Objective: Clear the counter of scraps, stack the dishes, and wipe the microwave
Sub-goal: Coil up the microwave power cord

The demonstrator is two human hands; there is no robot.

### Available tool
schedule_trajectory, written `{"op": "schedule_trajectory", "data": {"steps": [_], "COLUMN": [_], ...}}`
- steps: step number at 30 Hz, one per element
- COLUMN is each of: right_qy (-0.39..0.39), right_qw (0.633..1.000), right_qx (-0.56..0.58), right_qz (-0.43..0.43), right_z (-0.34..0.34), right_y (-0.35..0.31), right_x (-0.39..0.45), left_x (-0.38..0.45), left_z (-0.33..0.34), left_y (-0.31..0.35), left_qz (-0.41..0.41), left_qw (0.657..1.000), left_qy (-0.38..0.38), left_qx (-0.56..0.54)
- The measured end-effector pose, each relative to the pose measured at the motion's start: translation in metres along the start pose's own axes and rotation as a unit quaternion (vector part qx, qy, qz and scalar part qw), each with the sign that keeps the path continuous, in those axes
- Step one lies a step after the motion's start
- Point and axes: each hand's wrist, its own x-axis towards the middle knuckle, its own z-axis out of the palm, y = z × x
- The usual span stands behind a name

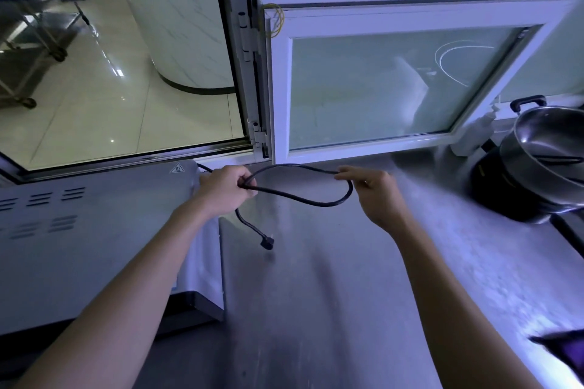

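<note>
While both hands grip the black cord point(303, 196) | left hand point(226, 189) | right hand point(376, 191) | microwave point(94, 230) left, pots point(537, 167) right

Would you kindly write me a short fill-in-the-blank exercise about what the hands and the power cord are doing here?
1. Both hands, the left hand and the right hand, hold a black ____.
2. The plug dangles below the ____ hand.
3. The microwave stands on the person's ____ side.
4. The steel pot sits at the ____ edge of the view.

Missing words: cord; left; left; right
</note>
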Motion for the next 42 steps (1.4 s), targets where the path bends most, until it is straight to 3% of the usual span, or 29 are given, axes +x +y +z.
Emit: {"op": "schedule_trajectory", "data": {"steps": [9, 15, 25, 30, 36, 42], "right_qy": [-0.080, -0.052, -0.139, -0.221, -0.370, -0.358], "right_qw": [0.993, 0.992, 0.977, 0.968, 0.920, 0.901], "right_qx": [0.069, 0.109, -0.157, -0.113, -0.131, -0.238], "right_qz": [0.051, 0.037, -0.040, -0.048, -0.011, -0.059], "right_z": [-0.017, -0.001, 0.010, 0.011, 0.020, 0.040], "right_y": [-0.020, -0.018, -0.025, -0.045, -0.049, -0.041], "right_x": [-0.009, -0.022, -0.024, -0.015, -0.012, -0.008], "left_x": [-0.014, -0.022, -0.038, -0.039, -0.040, -0.039], "left_z": [0.018, 0.023, 0.039, 0.039, 0.039, 0.042], "left_y": [0.027, 0.038, 0.028, 0.026, 0.022, 0.019], "left_qz": [-0.017, 0.009, 0.072, 0.102, 0.127, 0.133], "left_qw": [1.000, 0.999, 0.996, 0.994, 0.991, 0.991], "left_qy": [-0.018, -0.014, 0.017, 0.030, 0.030, 0.031], "left_qx": [-0.012, -0.043, -0.053, -0.019, 0.003, 0.006]}}
